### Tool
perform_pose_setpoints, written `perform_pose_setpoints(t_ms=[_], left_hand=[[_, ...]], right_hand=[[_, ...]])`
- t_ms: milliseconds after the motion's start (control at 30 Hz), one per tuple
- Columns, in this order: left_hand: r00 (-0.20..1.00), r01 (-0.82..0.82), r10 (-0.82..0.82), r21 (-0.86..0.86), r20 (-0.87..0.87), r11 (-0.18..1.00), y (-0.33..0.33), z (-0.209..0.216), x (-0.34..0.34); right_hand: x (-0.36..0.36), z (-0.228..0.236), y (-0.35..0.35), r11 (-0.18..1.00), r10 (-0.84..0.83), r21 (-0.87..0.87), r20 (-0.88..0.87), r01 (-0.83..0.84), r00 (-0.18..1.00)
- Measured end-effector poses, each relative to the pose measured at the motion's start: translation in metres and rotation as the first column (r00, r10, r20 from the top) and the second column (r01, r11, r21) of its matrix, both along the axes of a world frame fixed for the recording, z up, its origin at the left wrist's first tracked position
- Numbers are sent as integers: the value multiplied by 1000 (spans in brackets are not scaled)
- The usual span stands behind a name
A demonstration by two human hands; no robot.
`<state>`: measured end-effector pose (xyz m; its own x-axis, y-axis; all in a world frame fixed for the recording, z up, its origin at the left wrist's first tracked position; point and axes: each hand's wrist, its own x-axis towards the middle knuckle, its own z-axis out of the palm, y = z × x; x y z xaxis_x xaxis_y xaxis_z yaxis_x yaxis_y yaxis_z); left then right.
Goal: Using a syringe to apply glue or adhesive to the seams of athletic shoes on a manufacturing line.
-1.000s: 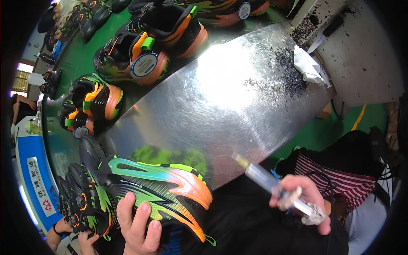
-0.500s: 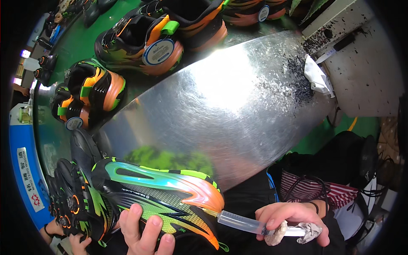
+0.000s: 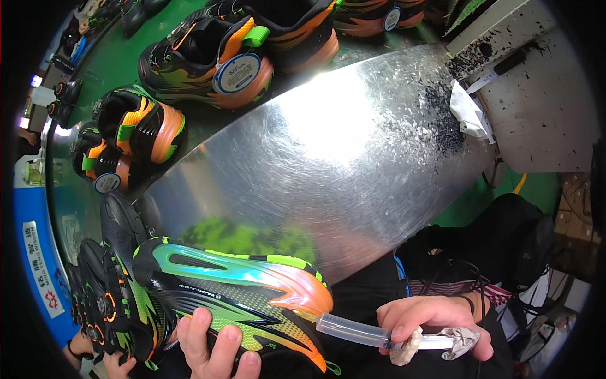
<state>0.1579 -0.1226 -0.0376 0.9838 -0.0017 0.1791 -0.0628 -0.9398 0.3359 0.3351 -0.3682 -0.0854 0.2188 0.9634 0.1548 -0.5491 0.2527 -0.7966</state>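
A black, green and orange sneaker (image 3: 240, 303) lies on its side at the lower middle, its orange and turquoise sole facing up. My left hand (image 3: 211, 347) grips it from below, fingers over the upper. A clear plastic syringe (image 3: 353, 331) is held in my right hand (image 3: 435, 322), fingers around its rear. Crumpled whitish wrapping covers the plunger end and the flange. The syringe's thin tip meets the seam between sole and upper near the heel; whether it enters the seam I cannot tell.
A shiny scratched metal plate (image 3: 303, 170) spans the middle. Several matching sneakers (image 3: 202, 63) with round tags stand behind it; more dark shoes (image 3: 104, 303) are at the left. A white cloth (image 3: 468, 110) and a knife (image 3: 499, 72) lie far right. Another person's hand (image 3: 117, 365) shows lower left.
The syringe has shifted slightly left and tilts a little more at the heel seam. The sneaker and my left hand keep nearly the same place.
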Motion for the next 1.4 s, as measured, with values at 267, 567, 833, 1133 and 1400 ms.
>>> perform_pose_setpoints(t_ms=[267,567,833,1133,1400], left_hand=[[996,62,-63,7,60,998,1,2,7],[999,3,-2,-23,35,1000,-3,-5,-4],[990,78,-78,10,121,997,0,-3,13],[958,139,-169,138,232,981,13,-22,12],[948,-230,302,-444,97,866,8,67,21]], right_hand=[[7,4,2,999,44,-18,17,-44,999],[3,7,-12,999,-3,-42,18,4,1000],[7,1,-11,999,-31,-10,42,31,999],[7,8,-32,992,-129,-3,60,130,990],[5,-46,-44,809,-549,-91,237,581,801]])
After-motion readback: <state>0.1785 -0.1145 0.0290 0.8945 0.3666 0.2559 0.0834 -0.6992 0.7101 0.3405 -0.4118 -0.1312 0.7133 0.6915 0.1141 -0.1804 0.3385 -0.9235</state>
